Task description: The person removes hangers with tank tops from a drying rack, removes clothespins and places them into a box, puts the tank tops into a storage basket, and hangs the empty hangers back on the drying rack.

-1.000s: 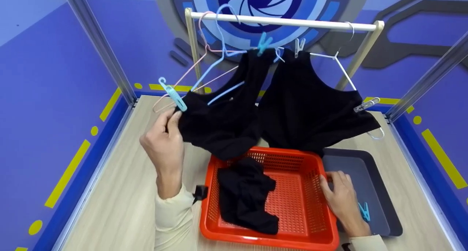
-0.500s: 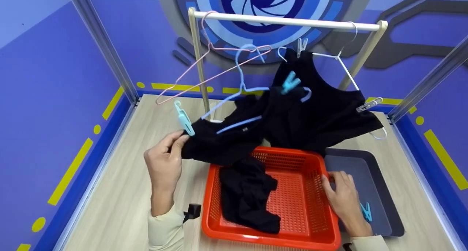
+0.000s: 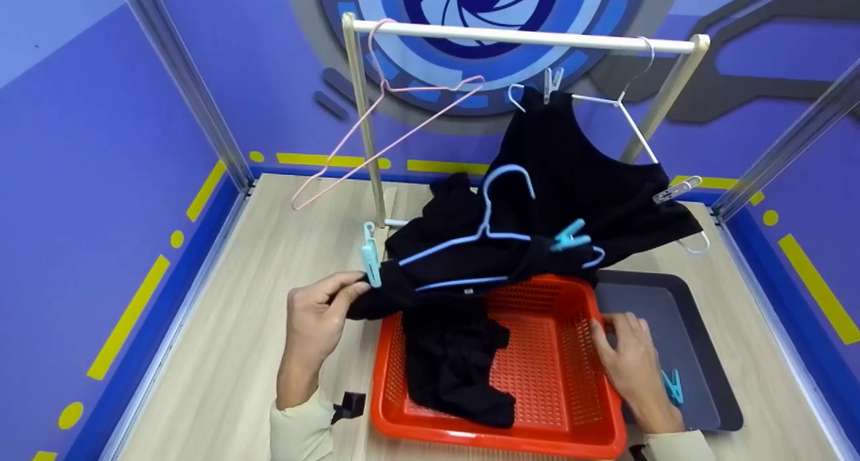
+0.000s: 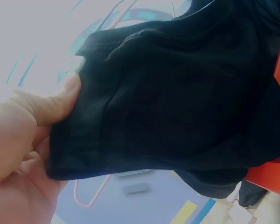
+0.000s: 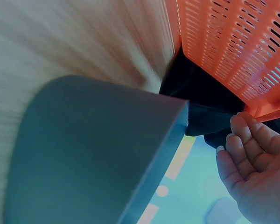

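Note:
My left hand (image 3: 316, 323) pinches the left shoulder end of a black top (image 4: 154, 107) between thumb and fingers. The top is on a light blue hanger (image 3: 485, 229), whose hook is off the rail. A teal clothespin (image 3: 371, 254) clips the top near my fingers, and another clothespin (image 3: 570, 237) sits at its far shoulder. The top hangs over the back of a red basket (image 3: 497, 441). My right hand (image 3: 631, 363) grips the basket's right rim, its thumb on the rim and fingers outside. Inside the basket lies a crumpled black garment (image 3: 457, 373).
A wooden rack's rail (image 3: 524, 36) stands behind. From it hang a bare pink hanger (image 3: 385, 85) and a black top (image 3: 571, 179) on a white hanger with clear clothespins (image 3: 677, 189). A dark grey tray (image 3: 705, 353) holding a teal clothespin (image 3: 672, 386) is at right.
My left hand has lowered and come nearer, bringing down the black top and blue hanger. The blue hanger's hook has come away from the rail. My right hand has stayed on the basket.

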A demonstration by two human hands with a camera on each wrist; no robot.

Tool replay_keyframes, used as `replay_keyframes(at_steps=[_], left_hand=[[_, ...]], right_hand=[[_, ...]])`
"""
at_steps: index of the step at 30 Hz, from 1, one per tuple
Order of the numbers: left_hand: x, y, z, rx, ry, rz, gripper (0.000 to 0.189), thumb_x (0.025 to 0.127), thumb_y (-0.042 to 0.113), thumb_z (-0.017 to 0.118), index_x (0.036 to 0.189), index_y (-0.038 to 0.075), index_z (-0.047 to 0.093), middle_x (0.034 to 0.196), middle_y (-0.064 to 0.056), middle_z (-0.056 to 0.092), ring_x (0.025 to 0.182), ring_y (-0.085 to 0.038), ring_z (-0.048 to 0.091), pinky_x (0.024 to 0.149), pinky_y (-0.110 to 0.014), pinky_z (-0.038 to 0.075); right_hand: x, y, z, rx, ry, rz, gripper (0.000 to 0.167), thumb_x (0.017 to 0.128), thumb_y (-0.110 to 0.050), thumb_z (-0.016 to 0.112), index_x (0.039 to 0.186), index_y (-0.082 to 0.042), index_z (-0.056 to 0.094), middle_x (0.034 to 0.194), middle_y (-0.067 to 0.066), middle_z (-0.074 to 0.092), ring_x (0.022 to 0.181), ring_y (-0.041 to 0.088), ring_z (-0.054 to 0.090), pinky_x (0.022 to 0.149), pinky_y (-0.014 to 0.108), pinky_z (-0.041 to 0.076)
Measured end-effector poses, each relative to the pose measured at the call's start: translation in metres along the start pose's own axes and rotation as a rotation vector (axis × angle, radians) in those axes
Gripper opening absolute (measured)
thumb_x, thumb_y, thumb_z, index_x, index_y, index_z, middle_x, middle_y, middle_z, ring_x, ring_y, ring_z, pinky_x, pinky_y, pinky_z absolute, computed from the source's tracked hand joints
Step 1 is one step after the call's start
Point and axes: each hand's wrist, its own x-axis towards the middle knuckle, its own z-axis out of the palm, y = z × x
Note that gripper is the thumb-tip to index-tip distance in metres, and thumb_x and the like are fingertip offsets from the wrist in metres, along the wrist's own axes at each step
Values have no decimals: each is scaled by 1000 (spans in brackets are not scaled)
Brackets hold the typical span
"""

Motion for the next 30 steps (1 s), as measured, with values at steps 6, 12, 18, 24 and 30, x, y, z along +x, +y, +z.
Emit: replay_keyframes(at_steps=[6, 12, 18, 24, 30], left_hand=[[-6, -4, 1, -38, -75, 42, 15, 86, -9, 83, 95, 3, 84, 92, -6, 81, 82, -10, 74, 73, -17, 58], [-8, -9, 5, -45, -111, 86, 15, 85, -10, 83, 96, 0, 83, 92, -6, 81, 82, -10, 74, 74, -17, 58], [-11, -12, 8, -65, -171, 90, 16, 85, -11, 82, 96, 0, 83, 92, -7, 81, 80, -10, 74, 73, -18, 59], [-13, -14, 7, -106, -207, 52, 15, 86, -10, 81, 98, -1, 83, 94, -7, 81, 84, -13, 76, 75, -20, 60], [-16, -19, 10, -145, -238, 53, 14, 87, -9, 81, 100, -2, 83, 95, -8, 81, 84, -20, 77, 77, -22, 61]], right_hand=[[0, -1, 0, 8, -28, 18, 21, 107, -20, 65, 112, 0, 69, 103, 10, 64, 93, 21, 48, 75, 45, 47], [5, 0, 0, 34, -11, -23, 20, 105, -17, 66, 112, 1, 70, 104, 11, 65, 93, 23, 50, 75, 45, 45], [4, 6, 1, 83, 70, -76, 14, 102, -10, 66, 110, 1, 71, 103, 14, 66, 94, 26, 51, 80, 40, 39], [3, 9, -1, 179, 210, -113, 20, 102, 1, 57, 114, 5, 71, 110, 18, 69, 100, 27, 53, 90, 30, 37], [11, -1, -17, 255, 307, -111, 26, 104, 2, 54, 123, 7, 71, 119, 22, 70, 109, 13, 56, 97, 15, 33]])
